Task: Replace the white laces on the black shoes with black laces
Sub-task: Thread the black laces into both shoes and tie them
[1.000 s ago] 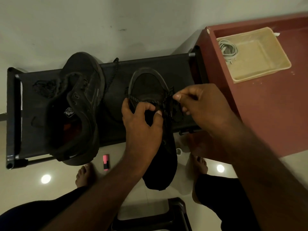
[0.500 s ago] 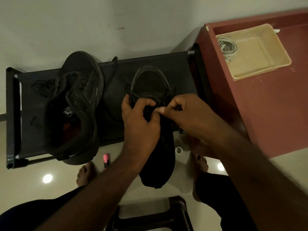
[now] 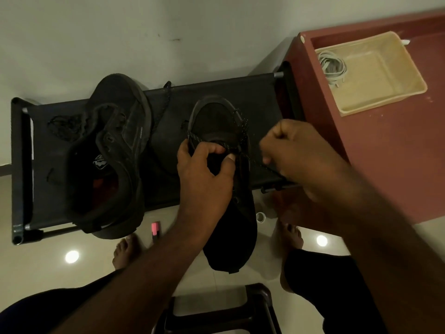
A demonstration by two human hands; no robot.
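lacing is under way on the black low-top fabric shoe [image 3: 216,121], lying on the black fabric rack [image 3: 260,97]: the left hand [image 3: 204,174] grips its throat, the curled right hand [image 3: 298,150] holds the black speckled cord lace [image 3: 244,131] taut. next, i judge, thread the following eyelet.

Glossy tiled floor [image 3: 43,273], matt cloth rack [image 3: 216,92]

The left grip [image 3: 204,174] holds the black shoe [image 3: 216,121] at its eyelets, with the toe on the dark table [image 3: 260,97] and the heel hanging over the floor. The right grip [image 3: 296,153], curled into a fist, holds the speckled black lace [image 3: 243,131] taut to the right. A second shoe [image 3: 115,153] lies to the left, and white laces [image 3: 333,66] sit in a beige tray [image 3: 385,97].
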